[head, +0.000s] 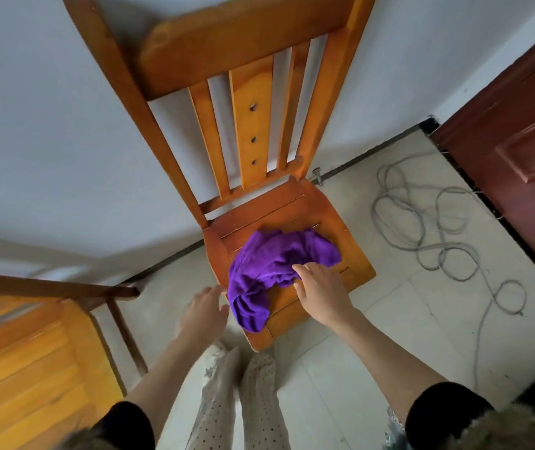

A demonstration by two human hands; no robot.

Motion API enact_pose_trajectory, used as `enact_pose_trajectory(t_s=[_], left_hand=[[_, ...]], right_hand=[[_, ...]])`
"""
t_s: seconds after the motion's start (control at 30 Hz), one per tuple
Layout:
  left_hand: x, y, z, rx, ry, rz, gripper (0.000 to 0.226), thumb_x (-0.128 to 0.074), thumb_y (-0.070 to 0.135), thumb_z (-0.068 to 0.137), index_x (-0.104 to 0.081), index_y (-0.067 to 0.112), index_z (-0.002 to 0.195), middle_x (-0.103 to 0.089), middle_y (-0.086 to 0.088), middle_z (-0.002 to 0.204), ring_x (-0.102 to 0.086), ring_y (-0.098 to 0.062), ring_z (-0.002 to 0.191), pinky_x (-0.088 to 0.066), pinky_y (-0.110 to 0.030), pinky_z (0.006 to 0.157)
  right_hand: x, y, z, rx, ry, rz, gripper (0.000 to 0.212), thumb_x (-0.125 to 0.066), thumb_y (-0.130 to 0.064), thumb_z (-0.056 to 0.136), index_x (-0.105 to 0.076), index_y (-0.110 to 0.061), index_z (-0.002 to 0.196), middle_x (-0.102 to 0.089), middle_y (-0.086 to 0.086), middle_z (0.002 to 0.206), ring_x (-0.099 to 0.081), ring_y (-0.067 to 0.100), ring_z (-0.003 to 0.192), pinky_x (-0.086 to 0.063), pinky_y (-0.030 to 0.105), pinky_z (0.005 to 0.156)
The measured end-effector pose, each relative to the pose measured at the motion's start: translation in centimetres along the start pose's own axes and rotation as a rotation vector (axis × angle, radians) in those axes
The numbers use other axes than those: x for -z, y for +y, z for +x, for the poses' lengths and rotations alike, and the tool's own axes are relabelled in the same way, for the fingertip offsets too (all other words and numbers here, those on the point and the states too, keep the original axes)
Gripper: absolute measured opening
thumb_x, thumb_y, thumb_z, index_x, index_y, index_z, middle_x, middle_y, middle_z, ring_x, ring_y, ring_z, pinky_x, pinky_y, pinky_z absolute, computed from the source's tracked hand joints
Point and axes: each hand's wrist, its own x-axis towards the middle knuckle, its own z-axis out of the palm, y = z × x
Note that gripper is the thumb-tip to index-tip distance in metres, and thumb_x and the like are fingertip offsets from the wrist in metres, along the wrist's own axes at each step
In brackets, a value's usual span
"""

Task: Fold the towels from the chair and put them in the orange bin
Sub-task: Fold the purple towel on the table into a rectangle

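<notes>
Towel [272, 271], purple, lies crumpled on the wooden seat of the chair [324, 216], one end hanging over the seat's front-left edge. Chair stands with its slatted back against a pale wall [48, 125]. Right hand [319, 292] rests on the towel's near edge, fingers curled into the cloth; looks like a grip, thumb side hidden. Left hand [204, 308] is blurred, just beside the hanging end of the towel, fingers fairly straight, holding nothing; cannot tell if it touches the cloth. Floor [389, 336] is light tile with a dark strip along the wall base. Grey cable [438, 228] lies in loose loops on the tile to the right of the chair, near a dark red-brown door [519, 157]. Second wooden chair [32, 352] sits at lower left, seat slats visible. Orange bin not in view.
</notes>
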Motion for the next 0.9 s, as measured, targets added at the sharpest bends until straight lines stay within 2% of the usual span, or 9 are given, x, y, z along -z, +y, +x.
enact_pose_trajectory(t_s=[0.17,0.27,0.33,0.53,0.63,0.73,0.8,0.83,0.9], left_hand=[[-4.9,0.0,4.1,0.050,-0.028,0.054,0.043,-0.046,0.018,0.095,-0.038,0.018,0.138,-0.048,-0.007,0.132,-0.049,-0.023,0.119,-0.041,-0.034,0.098],[-7.5,-1.3,6.4,0.011,-0.016,0.159,0.048,-0.049,0.019,0.094,-0.032,0.018,0.139,-0.045,-0.006,0.134,-0.048,-0.022,0.118,-0.043,-0.034,0.096],[-8.7,-1.9,7.4,0.013,-0.016,0.193,0.051,-0.053,0.022,0.092,-0.031,0.015,0.138,-0.044,-0.006,0.133,-0.048,-0.022,0.117,-0.044,-0.034,0.095],[-8.3,-1.8,10.1,0.080,0.063,0.117,0.029,-0.043,0.012,0.094,-0.049,0.010,0.122,-0.054,-0.009,0.118,-0.053,-0.027,0.106,-0.044,-0.036,0.086],[-6.2,-1.4,10.6,0.130,0.071,-0.148,0.026,-0.045,0.006,0.092,-0.061,0.005,0.112,-0.061,-0.014,0.112,-0.057,-0.031,0.103,-0.043,-0.035,0.083],[-3.2,-0.7,9.8,0.159,0.072,-0.458,0.013,-0.055,0.005,0.089,-0.067,0.009,0.094,-0.067,-0.012,0.095,-0.061,-0.029,0.097,-0.042,-0.028,0.079],[-0.9,0.4,8.7,0.061,0.039,-0.530,0.011,-0.057,0.006,0.089,-0.064,0.015,0.088,-0.066,-0.007,0.089,-0.062,-0.027,0.094,-0.042,-0.028,0.080],[0.4,1.2,8.0,-0.002,0.008,-0.539,0.011,-0.056,0.008,0.090,-0.064,0.015,0.090,-0.066,-0.005,0.089,-0.062,-0.025,0.093,-0.043,-0.027,0.080],[2.9,2.9,6.6,-0.117,-0.025,-0.514,0.012,-0.053,0.011,0.092,-0.064,0.014,0.095,-0.067,-0.004,0.091,-0.062,-0.022,0.090,-0.043,-0.025,0.079]], right_hand=[[-5.3,1.3,3.8,0.005,-0.014,-0.003,0.036,-0.062,-0.020,0.087,-0.058,-0.011,0.122,-0.064,0.011,0.113,-0.061,0.030,0.104,-0.051,0.042,0.086],[-7.7,1.5,5.6,-0.027,0.041,-0.110,0.041,-0.080,-0.024,0.070,-0.064,-0.012,0.106,-0.066,0.009,0.093,-0.064,0.026,0.082,-0.053,0.040,0.069],[-9.1,1.9,6.6,-0.049,0.096,-0.155,0.043,-0.085,-0.024,0.061,-0.065,-0.012,0.098,-0.065,0.008,0.086,-0.062,0.025,0.076,-0.052,0.040,0.065],[-9.9,2.7,8.7,-0.045,0.230,-0.140,0.015,-0.076,-0.005,0.067,-0.063,-0.011,0.071,-0.060,0.005,0.067,-0.058,0.023,0.062,-0.049,0.036,0.056],[-8.7,2.8,8.7,0.003,0.184,-0.026,0.013,-0.074,-0.013,0.074,-0.063,-0.009,0.081,-0.064,0.006,0.076,-0.062,0.025,0.069,-0.051,0.037,0.061],[-7.6,2.1,8.2,0.039,0.051,0.048,0.043,-0.072,-0.038,0.077,-0.060,-0.013,0.110,-0.065,0.006,0.100,-0.062,0.025,0.091,-0.053,0.043,0.073],[-6.6,0.9,7.9,0.064,0.042,0.064,0.056,-0.067,-0.049,0.077,-0.056,-0.017,0.121,-0.062,0.005,0.108,-0.059,0.024,0.097,-0.052,0.044,0.078],[-6.0,0.1,7.7,0.069,0.056,0.081,0.055,-0.065,-0.051,0.078,-0.056,-0.018,0.121,-0.062,0.005,0.107,-0.059,0.024,0.096,-0.052,0.045,0.077],[-4.5,-1.4,7.5,0.056,0.135,0.182,0.039,-0.063,-0.042,0.079,-0.065,-0.016,0.107,-0.065,0.005,0.098,-0.061,0.026,0.089,-0.053,0.046,0.072]])
